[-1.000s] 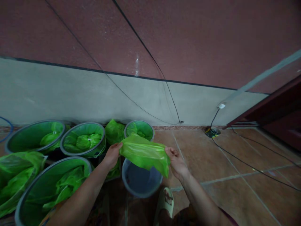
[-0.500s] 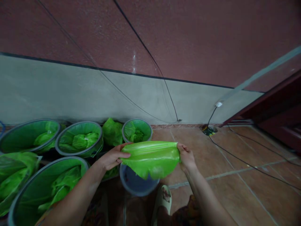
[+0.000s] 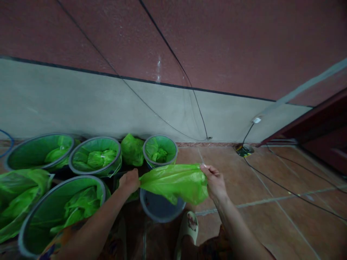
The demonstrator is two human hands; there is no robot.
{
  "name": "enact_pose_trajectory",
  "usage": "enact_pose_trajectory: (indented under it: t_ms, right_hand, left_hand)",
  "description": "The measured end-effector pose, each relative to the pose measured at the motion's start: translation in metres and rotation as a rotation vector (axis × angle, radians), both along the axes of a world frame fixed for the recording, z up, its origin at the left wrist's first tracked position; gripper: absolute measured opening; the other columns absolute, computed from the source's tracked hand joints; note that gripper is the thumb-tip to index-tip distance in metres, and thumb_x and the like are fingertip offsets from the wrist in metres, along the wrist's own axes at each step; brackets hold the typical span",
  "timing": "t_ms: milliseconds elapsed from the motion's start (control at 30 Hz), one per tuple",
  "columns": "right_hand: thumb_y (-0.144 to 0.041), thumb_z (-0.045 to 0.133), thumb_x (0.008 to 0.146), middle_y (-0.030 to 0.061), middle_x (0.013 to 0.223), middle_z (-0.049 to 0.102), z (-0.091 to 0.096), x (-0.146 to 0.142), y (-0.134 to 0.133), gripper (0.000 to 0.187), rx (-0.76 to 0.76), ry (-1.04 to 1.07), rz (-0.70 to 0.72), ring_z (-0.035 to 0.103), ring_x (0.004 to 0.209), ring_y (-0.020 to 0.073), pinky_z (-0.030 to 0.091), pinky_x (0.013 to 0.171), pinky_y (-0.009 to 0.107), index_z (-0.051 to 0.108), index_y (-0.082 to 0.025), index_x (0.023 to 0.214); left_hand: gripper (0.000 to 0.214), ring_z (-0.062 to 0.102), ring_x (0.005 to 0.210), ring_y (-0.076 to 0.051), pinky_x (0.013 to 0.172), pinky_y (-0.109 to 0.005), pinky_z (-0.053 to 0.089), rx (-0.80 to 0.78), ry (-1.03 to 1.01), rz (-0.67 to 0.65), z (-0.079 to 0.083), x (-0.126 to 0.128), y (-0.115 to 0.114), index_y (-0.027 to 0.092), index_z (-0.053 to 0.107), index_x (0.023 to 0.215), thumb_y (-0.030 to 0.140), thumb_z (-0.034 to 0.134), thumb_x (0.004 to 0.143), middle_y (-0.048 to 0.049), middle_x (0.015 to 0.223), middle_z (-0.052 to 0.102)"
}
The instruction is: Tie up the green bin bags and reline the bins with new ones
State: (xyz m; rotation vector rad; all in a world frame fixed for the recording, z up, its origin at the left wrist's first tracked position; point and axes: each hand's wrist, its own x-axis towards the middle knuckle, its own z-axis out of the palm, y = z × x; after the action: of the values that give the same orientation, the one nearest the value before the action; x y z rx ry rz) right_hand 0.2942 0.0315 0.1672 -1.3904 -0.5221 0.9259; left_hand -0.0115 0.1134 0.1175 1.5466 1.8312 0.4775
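Note:
A bright green plastic bag [image 3: 173,180] is stretched sideways between my two hands. My left hand [image 3: 130,181] is closed in a fist around its gathered left end. My right hand [image 3: 214,180] pinches the upper right corner between thumb and fingers, and the bag's right side hangs looser. Directly below the bag stands a grey bucket [image 3: 162,213] with no liner over its rim; the bag hides its back part. Behind the bag, a smaller bucket [image 3: 175,141] is lined with green plastic.
Several lined buckets stand at the left, including a large one [image 3: 23,231] near my left arm. A tied green bag [image 3: 132,150] sits by the wall. Black cables and a power strip [image 3: 244,150] lie on the tiled floor [image 3: 271,180]. My slipper [image 3: 189,227] is beside the grey bucket.
My left hand has closed into a fist, bunching the bag's left end, which was spread flat before. The right hand keeps its pinch. The view has shifted slightly.

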Motion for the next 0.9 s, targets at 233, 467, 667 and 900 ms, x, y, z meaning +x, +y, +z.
enact_pose_trajectory:
  t_ms: [233, 467, 667, 900]
  right_hand:
    - [-0.038, 0.089, 0.048, -0.0063, 0.049, 0.048, -0.003, -0.046, -0.005, 0.039, -0.018, -0.010, 0.236, 0.039, 0.048, 0.0075, 0.033, 0.049, 0.023, 0.055, -0.019, 0.053]
    - [-0.037, 0.084, 0.056, -0.0071, 0.052, 0.049, -0.021, -0.082, -0.017, 0.035, -0.066, -0.013, 0.452, 0.038, 0.048, 0.0060, 0.028, 0.047, 0.020, 0.055, -0.019, 0.060]
    - [-0.036, 0.086, 0.054, -0.0042, 0.055, 0.058, -0.024, -0.074, -0.015, 0.033, -0.183, 0.050, 0.456, 0.051, 0.051, 0.0085, 0.042, 0.050, 0.021, 0.060, -0.017, 0.062]
    - [-0.033, 0.088, 0.047, 0.0005, 0.058, 0.066, -0.024, -0.055, -0.003, 0.037, -0.203, 0.150, 0.127, 0.062, 0.054, 0.0135, 0.047, 0.049, 0.022, 0.058, -0.018, 0.064]
  left_hand:
    - [0.021, 0.064, 0.077, -0.022, 0.071, -0.029, 0.046, -0.132, -0.655, -0.149, 0.028, 0.042, -0.019, 0.019, 0.068, 0.077, 0.035, 0.076, 0.066, -0.0061, 0.077, 0.067]
    - [0.021, 0.062, 0.064, -0.016, 0.066, -0.029, 0.049, -0.416, -0.929, -0.162, 0.031, 0.084, -0.052, 0.015, 0.068, 0.072, 0.032, 0.077, 0.063, -0.0029, 0.067, 0.066]
    - [0.012, 0.060, 0.056, -0.014, 0.065, -0.029, 0.048, -0.394, -0.979, 0.046, 0.023, 0.077, -0.043, 0.014, 0.063, 0.060, 0.021, 0.073, 0.060, -0.0009, 0.056, 0.061]
    - [0.013, 0.067, 0.063, -0.017, 0.074, -0.031, 0.051, -0.400, -1.139, 0.226, 0.018, 0.058, -0.028, 0.012, 0.065, 0.068, 0.017, 0.073, 0.059, -0.0056, 0.065, 0.069]
